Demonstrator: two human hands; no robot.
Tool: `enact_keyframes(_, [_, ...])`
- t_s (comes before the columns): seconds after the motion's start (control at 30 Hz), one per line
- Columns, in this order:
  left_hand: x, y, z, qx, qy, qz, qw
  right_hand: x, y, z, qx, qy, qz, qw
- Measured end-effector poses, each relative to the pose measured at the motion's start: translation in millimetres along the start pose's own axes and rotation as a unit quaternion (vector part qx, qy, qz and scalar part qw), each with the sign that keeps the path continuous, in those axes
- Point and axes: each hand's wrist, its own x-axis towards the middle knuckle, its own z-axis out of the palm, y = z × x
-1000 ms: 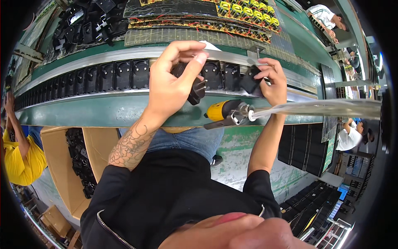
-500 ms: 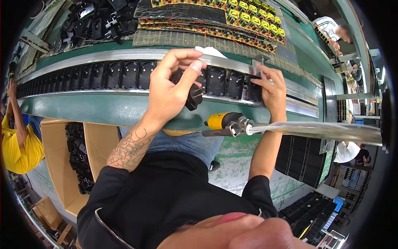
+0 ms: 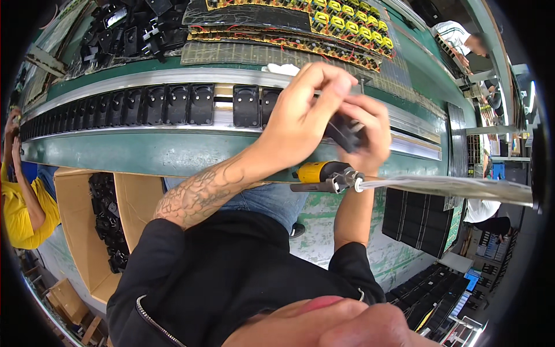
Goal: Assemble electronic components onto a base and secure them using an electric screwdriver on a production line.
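In front of me, my left hand (image 3: pixel 298 118) and my right hand (image 3: pixel 373 127) meet over the right part of the row. A black plastic plug housing (image 3: pixel 346 136), blurred by motion, is between them. My left fingers curl around its upper side, and my right fingers close on it from the right. Parts of the housing are hidden behind the fingers. Beneath and left of my hands, black plastic cases (image 3: pixel 201 104) stand in a row along a metal rail (image 3: pixel 167 77). A gap interrupts the row left of my left hand.
A yellow-bodied power tool (image 3: pixel 318 172) hangs near my right forearm. Boards with yellow components (image 3: pixel 347 26) lie stacked at the back, beside a heap of black parts (image 3: pixel 130 34). A carton (image 3: pixel 81 231) holds black parts at left. Co-workers are at both sides.
My left hand has moved right with the black plug housing. My right hand has lowered slightly and come against it. The case row appears shifted, with a gap now exposed.
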Motion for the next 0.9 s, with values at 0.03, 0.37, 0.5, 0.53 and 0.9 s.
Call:
enact_keyframes(0.03, [-3.9,1.1,1.8,0.010,-0.004,0.007,1.000,-4.5,1.5,-8.6,0.012,0.025,0.037,0.999])
enact_keyframes(0.37, [-63.4,8.4,-57.1,0.563,-0.115,0.077,0.815,-25.0,58.8,-139.0,-0.016,-0.167,0.294,0.941])
enact_keyframes(0.5, [-61.6,2.4,-57.1,0.527,-0.129,0.082,0.836,-4.3,66.3,-127.3,0.071,-0.175,0.445,0.875])
enact_keyframes(0.53, [-61.7,1.2,-58.2,0.516,-0.134,0.083,0.842,-2.6,66.4,-124.3,0.101,-0.176,0.492,0.847])
enact_keyframes(0.9, [-94.2,6.4,-117.5,0.529,0.058,0.125,0.837,-32.5,81.2,-82.0,0.024,-0.015,0.391,0.920])
